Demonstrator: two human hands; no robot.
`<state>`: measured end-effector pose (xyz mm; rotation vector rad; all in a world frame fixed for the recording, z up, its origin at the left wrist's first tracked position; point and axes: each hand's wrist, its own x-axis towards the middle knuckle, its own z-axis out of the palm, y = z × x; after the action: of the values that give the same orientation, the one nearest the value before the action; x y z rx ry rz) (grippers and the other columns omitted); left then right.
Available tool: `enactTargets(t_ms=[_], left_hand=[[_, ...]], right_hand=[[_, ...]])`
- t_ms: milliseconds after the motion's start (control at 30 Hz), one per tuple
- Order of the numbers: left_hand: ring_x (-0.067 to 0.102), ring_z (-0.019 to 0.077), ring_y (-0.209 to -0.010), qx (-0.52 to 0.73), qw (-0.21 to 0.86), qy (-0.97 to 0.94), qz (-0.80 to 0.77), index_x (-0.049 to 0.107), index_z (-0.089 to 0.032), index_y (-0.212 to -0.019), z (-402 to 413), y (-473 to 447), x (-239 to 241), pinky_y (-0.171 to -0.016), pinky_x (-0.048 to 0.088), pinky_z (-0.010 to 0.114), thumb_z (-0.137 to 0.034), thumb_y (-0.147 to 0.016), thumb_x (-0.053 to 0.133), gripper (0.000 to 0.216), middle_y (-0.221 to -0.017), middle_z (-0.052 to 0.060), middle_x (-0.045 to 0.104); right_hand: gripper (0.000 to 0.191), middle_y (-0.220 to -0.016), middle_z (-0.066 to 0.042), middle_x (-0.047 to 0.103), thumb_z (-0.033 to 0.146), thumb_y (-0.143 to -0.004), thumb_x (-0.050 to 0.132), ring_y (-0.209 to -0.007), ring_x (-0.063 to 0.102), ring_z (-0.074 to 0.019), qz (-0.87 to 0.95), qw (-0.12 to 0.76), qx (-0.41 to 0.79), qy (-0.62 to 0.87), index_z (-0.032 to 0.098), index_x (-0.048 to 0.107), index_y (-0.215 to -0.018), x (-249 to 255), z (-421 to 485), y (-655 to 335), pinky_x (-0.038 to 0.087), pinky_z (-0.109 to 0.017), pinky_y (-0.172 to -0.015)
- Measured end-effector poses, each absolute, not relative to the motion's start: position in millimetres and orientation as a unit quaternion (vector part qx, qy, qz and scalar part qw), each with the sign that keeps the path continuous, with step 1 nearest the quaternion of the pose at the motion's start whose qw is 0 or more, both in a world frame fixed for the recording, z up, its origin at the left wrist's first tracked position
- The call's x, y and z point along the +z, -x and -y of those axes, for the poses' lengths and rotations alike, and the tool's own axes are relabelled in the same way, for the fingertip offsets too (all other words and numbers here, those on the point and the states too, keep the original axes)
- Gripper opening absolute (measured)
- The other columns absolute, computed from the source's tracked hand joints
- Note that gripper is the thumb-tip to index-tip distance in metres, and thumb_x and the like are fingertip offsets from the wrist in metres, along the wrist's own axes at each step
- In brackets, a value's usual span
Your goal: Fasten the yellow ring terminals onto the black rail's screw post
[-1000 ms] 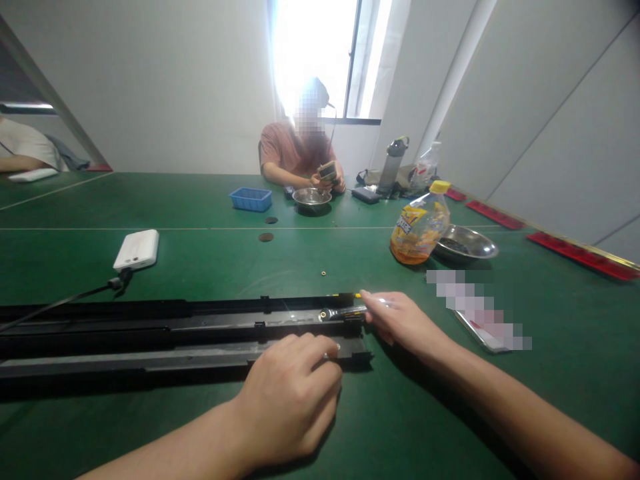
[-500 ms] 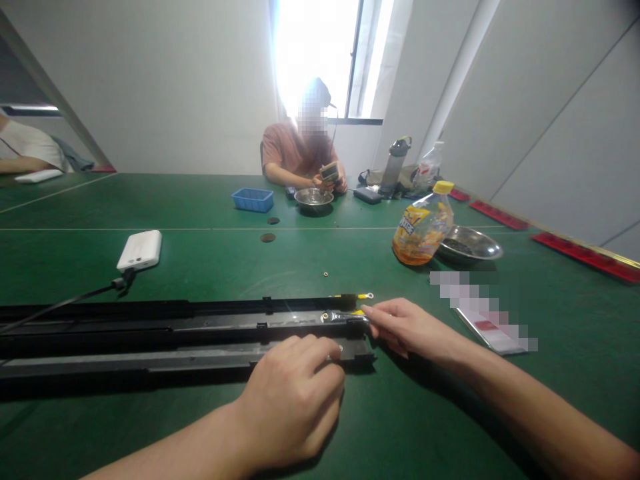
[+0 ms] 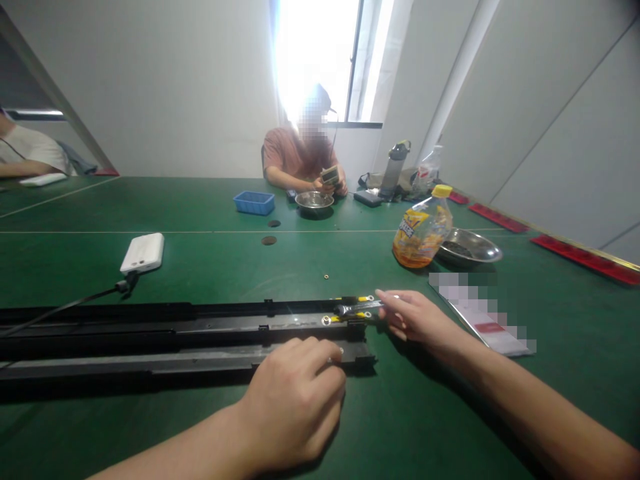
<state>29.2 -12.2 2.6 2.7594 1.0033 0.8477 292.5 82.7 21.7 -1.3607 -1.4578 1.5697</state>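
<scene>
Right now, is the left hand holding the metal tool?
No, the right hand pinches the metal tool over the black rail, while the left hand rests on the rail's near edge.

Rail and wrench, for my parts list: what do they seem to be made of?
The rail: probably metal, matte black coat with a grey strip that catches light; plastic parts cannot be ruled out. The wrench, in the right hand: bare polished metal, likely steel, given bright silver glints.

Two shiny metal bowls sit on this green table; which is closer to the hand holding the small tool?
The bowl beside the orange bottle, just beyond the right hand. The other bowl sits far across, before the seated person.
</scene>
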Motion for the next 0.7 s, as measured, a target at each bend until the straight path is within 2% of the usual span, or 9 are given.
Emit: enactTargets(t_ms=[267, 700], left_hand=[[0.061, 0.0232, -0.089, 0.274, 0.041, -0.903, -0.328, 0.068, -0.019, -0.101, 12.3, -29.3, 2.1, -0.074, 0.051, 0.04, -0.019, -0.095, 0.059, 0.011, -0.114, 0.008, 0.069], [0.061, 0.0234, -0.088, 0.277, 0.037, -0.903, -0.327, 0.068, -0.019, -0.101, 11.8, -28.6, -0.2, -0.073, 0.051, 0.04, -0.019, -0.093, 0.06, 0.011, -0.114, 0.008, 0.069]], right_hand=[[0.059, -0.055, 0.008, 0.04, 0.076, -0.089, 0.067, -0.044, 0.036, -0.0087, 0.565, 0.285, 0.595, 0.497, 0.021, 0.056, -0.073, 21.2, -79.5, -291.4, 0.02, -0.024, -0.046], [0.062, -0.05, 0.009, 0.038, 0.079, -0.086, 0.066, -0.042, 0.036, -0.0095, 0.582, 0.28, 0.575, 0.503, 0.02, 0.061, -0.072, 18.0, -78.1, -284.1, 0.026, -0.025, -0.044]])
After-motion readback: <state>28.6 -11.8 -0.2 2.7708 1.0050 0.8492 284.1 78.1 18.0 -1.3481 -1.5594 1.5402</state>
